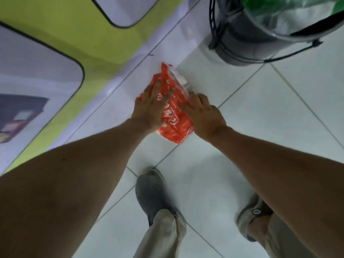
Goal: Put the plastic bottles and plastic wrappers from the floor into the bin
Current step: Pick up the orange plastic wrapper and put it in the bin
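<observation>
Your hands cover much of the red plastic wrapper (pixel 175 116), so its full outline is hard to make out; the white script on it is partly hidden and blurred. The bin (pixel 260 34) is cut off at the top edge, clear and green plastic showing inside. The wrapper lies on the white tiled floor (pixel 260 118) beside the yellow-green wall panel (pixel 74 34), its long axis running from near your feet up and slightly left, the crumpled end pointing away from you. Your left hand (pixel 150 108) lies flat on it, fingers spread. Your right hand (pixel 204 114) presses its right edge, fingers curled; whether it grips, you cannot tell. The bin stands well apart, up right.
</observation>
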A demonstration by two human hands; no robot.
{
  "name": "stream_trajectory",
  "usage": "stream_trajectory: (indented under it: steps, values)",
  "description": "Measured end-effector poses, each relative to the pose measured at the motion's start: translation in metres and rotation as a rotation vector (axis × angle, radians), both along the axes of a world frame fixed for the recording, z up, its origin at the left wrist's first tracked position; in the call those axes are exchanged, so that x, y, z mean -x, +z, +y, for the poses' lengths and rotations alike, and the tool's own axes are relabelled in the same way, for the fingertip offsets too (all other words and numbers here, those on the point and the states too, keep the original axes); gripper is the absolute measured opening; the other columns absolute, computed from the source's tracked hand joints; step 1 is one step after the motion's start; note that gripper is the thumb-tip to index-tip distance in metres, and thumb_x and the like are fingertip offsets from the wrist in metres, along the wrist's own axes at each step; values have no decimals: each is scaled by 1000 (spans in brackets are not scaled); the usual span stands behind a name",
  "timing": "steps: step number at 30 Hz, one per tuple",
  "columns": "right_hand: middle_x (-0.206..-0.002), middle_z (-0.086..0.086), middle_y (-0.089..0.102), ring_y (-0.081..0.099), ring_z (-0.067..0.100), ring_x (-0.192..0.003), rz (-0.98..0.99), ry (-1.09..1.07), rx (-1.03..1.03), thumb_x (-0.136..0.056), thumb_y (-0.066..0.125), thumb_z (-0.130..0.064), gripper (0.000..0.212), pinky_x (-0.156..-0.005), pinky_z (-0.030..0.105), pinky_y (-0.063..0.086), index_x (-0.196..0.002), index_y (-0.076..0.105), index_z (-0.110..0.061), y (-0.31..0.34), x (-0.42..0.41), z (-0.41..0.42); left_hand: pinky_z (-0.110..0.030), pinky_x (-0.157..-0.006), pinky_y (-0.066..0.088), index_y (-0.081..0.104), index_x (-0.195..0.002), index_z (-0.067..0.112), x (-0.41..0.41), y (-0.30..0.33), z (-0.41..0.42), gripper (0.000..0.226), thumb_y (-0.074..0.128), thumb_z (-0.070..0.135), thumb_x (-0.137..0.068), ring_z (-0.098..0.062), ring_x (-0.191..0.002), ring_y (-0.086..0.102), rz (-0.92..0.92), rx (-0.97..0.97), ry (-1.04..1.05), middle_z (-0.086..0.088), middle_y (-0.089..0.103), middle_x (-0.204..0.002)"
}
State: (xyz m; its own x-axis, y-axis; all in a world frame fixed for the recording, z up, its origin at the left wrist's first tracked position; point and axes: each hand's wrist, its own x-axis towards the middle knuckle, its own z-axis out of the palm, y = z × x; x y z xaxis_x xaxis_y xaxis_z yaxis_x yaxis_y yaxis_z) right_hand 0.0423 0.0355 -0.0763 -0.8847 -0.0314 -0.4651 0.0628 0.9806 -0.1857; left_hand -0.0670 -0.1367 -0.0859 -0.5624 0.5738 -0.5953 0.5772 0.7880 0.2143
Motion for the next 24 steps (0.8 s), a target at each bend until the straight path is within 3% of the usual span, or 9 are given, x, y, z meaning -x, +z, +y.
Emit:
stream_trajectory:
  steps: [3, 7, 14, 20, 24]
  values:
    - [-142, 16, 50, 50, 35, -123, 39, -61, 55, -94, 69, -38, 60, -79, 48, 63, -146, 49, -17, 7, -8, -4, -60, -103, 50, 20, -162, 37, -19, 6, -4, 101, 79, 21, -83, -42, -148, 29, 35, -44, 55, -11, 2, -174]
    - [-134, 13, 54, 52, 32, -117, 37, -61, 91, -98, 62, -23, 47, -72, 45, 63, -144, 53, -16, 43, -23, -9, -55, -98, 54, 32, -159, 31, -42, 39, -7, 79, 67, 11, -90, -41, -132, 46, 2, -92, 126, -12, 19, -171]
    - [-122, 21, 65, 63, 39, -110, 79, -158, 246, -87, 79, -32, 52, -72, 52, 63, -132, 67, -11, 159, -31, 10, -52, -97, 55, 50, -147, 25, -50, 151, 9, 57, 68, 23, -93, -34, -121, 56, -2, -136, 153, -8, 52, -151]
    - [-122, 12, 63, 59, 33, -116, 278, -226, 189, -91, 58, -33, 34, -50, 43, 61, -119, 72, -20, 273, -4, 70, -49, -105, 50, 51, -149, 20, -19, 268, 60, 55, 60, 30, -96, -35, -126, 55, 19, -288, 163, -11, 54, -151]
    - [-126, 11, 63, 61, 36, -114, 377, -240, 90, -91, 45, -40, 44, -53, 44, 60, -120, 71, -21, 322, 23, 134, -50, -111, 46, 47, -152, 19, 17, 309, 124, 54, 58, 23, -99, -32, -133, 50, 49, -421, 150, -10, 50, -153]
